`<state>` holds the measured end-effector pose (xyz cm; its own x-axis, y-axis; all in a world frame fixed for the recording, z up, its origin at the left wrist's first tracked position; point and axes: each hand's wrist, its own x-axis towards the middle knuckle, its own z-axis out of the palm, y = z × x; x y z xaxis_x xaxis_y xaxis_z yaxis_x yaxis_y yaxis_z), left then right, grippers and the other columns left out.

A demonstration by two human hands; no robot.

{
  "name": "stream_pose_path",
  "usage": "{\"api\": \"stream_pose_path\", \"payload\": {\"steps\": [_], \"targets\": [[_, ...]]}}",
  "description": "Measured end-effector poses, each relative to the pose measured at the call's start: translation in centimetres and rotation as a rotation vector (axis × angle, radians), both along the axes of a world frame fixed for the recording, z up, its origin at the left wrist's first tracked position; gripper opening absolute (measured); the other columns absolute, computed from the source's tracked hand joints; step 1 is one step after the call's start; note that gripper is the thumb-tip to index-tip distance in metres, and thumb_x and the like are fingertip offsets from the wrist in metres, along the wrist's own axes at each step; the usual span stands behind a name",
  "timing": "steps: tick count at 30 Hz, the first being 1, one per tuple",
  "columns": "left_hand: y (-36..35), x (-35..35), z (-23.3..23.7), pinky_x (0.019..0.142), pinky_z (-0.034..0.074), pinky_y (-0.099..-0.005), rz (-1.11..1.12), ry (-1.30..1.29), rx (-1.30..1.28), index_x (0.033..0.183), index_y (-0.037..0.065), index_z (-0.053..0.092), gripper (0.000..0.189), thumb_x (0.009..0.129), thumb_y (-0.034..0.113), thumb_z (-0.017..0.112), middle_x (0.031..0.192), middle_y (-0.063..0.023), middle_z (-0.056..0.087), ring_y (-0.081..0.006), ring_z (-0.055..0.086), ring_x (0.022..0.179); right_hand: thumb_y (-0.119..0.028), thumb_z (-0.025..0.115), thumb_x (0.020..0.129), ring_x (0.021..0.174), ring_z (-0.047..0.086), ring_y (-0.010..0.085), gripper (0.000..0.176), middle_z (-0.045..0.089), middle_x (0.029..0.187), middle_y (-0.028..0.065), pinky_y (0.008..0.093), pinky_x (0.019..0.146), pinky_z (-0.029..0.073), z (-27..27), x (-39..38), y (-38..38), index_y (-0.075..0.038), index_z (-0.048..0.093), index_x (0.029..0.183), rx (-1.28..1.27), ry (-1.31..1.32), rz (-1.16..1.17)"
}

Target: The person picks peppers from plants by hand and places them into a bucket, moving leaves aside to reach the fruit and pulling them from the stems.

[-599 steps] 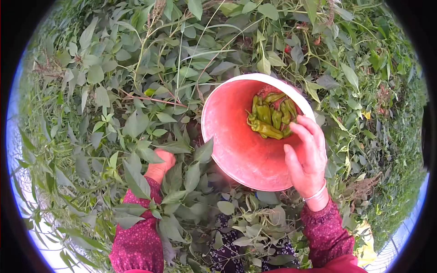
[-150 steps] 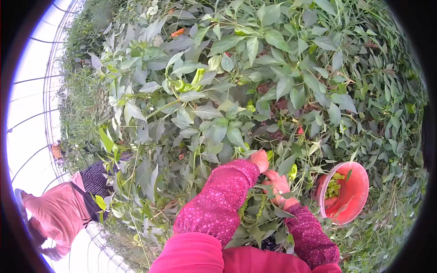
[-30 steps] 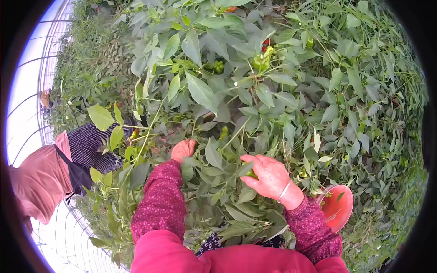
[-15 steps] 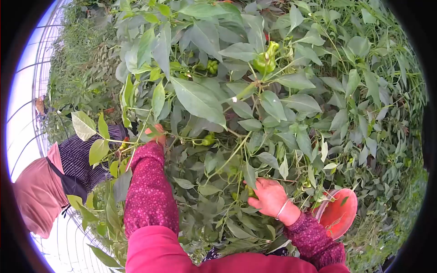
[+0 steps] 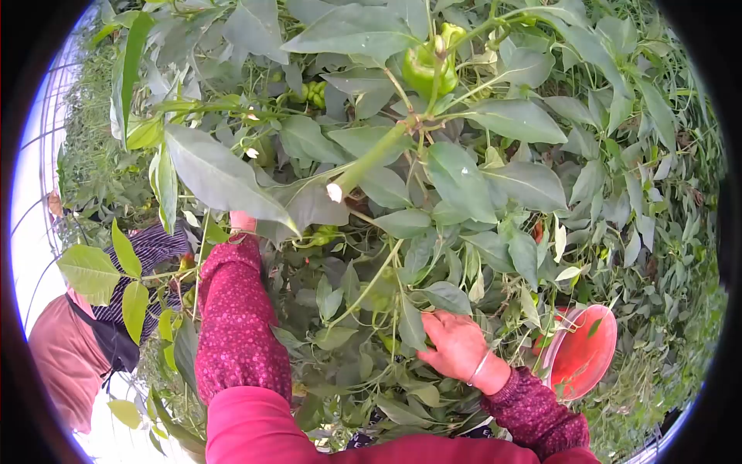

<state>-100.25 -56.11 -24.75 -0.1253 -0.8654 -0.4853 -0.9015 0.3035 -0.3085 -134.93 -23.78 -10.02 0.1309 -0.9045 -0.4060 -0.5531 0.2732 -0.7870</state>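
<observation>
My left hand (image 5: 243, 222) reaches into the pepper plant on the left; a big leaf covers its fingers, so their grip is hidden. Close by on its right hangs a small green pepper (image 5: 325, 234). My right hand (image 5: 456, 346), with a bracelet at the wrist, is low among the stems at centre right. Its fingers curl toward a drooping leaf (image 5: 411, 325), and what lies inside them is hidden. A larger green pepper (image 5: 430, 71) hangs near the top, and a wrinkled green one (image 5: 315, 94) sits left of it.
A red bucket (image 5: 585, 352) stands tilted beside my right forearm. At the left, another person in a striped sleeve (image 5: 147, 259) and a pink head covering (image 5: 66, 348) is close to the plant. A cut stem end (image 5: 335, 192) points toward me. Dense foliage surrounds everything.
The view has moved closer, so the upper leaves and cut stem look larger. My left hand has sunk further behind a leaf. The right hand stays nearly in place, the green between its fingers no longer showing.
</observation>
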Motion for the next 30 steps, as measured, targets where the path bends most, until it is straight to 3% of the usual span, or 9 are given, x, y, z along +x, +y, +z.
{"api": "stream_pose_path", "payload": {"steps": [16, 20, 25, 29, 30], "targets": [[1.1, -0.3, 0.9, 0.058, 0.053, -0.0387, 0.329, 0.156, 0.172, 0.102, 0.008, 0.058, 0.026, 0.080, 0.022, 0.060, 0.094, -0.0099, 0.062, -0.0268, 0.063, 0.078, -0.028, 0.067, 0.074, 0.078, 0.060, 0.0309, 0.043, 0.058, 0.087, 0.0120, 0.0400, 0.072, 0.047, -0.7, -0.2, 2.0, -0.008, 0.054, 0.109, 0.055, 0.010, -0.028], [2.0, 0.7, 2.6, 0.056, 0.053, -0.0389, 0.544, 0.344, 0.207, 0.103, 0.008, 0.057, 0.027, 0.080, 0.021, 0.060, 0.093, -0.0098, 0.061, -0.0260, 0.062, 0.078, -0.028, 0.069, 0.072, 0.080, 0.060, 0.0320, 0.046, 0.060, 0.088, 0.0137, 0.0398, 0.075, 0.047, -0.3, -0.7, 2.4, -0.009, 0.053, 0.111, -0.036, -0.002, -0.127], [2.9, 2.9, 6.6, 0.054, 0.053, -0.0393, 0.938, 0.684, 0.257, 0.105, 0.007, 0.055, 0.029, 0.080, 0.020, 0.061, 0.093, -0.0097, 0.061, -0.0250, 0.062, 0.078, -0.026, 0.071, 0.072, 0.089, 0.058, 0.0328, 0.047, 0.060, 0.094, 0.0135, 0.0391, 0.079, 0.046, 3.1, -2.6, 3.2, -0.013, 0.052, 0.113, 0.027, -0.027, -0.232], [2.7, 4.7, 8.8, 0.052, 0.053, -0.0396, 1.279, 1.035, 0.494, 0.107, 0.007, 0.054, 0.031, 0.079, 0.020, 0.062, 0.093, -0.0096, 0.060, -0.0243, 0.062, 0.078, -0.021, 0.072, 0.073, 0.093, 0.059, 0.0303, 0.047, 0.060, 0.102, 0.0130, 0.0367, 0.081, 0.048, 6.4, -4.1, 4.8, -0.012, 0.052, 0.114, 0.001, -0.162, -0.414], [3.8, 2.2, 10.9, 0.056, 0.055, -0.0427, 1.097, 0.841, 0.408, 0.107, 0.007, 0.052, 0.028, 0.082, 0.018, 0.058, 0.098, -0.0107, 0.058, -0.0264, 0.061, 0.082, -0.024, 0.071, 0.074, 0.094, 0.059, 0.0311, 0.047, 0.060, 0.103, 0.0128, 0.0370, 0.081, 0.047, 7.4, -4.4, 5.3, -0.013, 0.052, 0.115, 0.022, -0.209, -0.464]]}}
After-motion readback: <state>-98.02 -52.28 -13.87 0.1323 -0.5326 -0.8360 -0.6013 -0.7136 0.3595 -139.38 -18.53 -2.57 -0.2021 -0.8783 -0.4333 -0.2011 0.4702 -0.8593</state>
